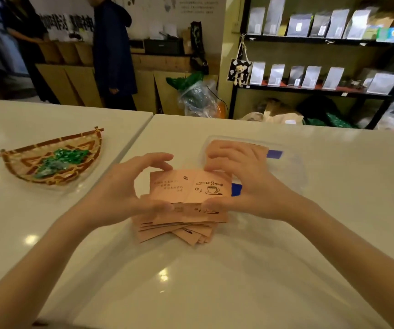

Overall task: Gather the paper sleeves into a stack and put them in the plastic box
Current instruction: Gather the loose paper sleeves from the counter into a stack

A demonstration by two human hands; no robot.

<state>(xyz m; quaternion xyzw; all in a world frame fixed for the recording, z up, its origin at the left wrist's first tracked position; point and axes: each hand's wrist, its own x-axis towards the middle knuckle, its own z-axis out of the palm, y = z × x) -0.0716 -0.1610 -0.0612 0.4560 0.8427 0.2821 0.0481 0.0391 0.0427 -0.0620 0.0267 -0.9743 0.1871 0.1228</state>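
Observation:
Both of my hands hold a small bundle of tan paper sleeves [186, 187] printed with a coffee cup, just above the table. My left hand [129, 186] grips its left edge, my right hand [238, 184] its right edge. Under the bundle lies a loose, fanned pile of more sleeves [179, 230] on the white table. Behind my right hand stands the clear plastic box [293, 167] with blue clips, and some sleeves [260, 148] lie inside it, partly hidden by my fingers.
A woven fan-shaped basket [25, 162] with green-wrapped sweets sits at the left on the adjoining table. A seam [141, 134] separates the two white tables. A person in dark clothes [113, 51] stands beyond the table; shelves with pouches [322, 77] stand at the right.

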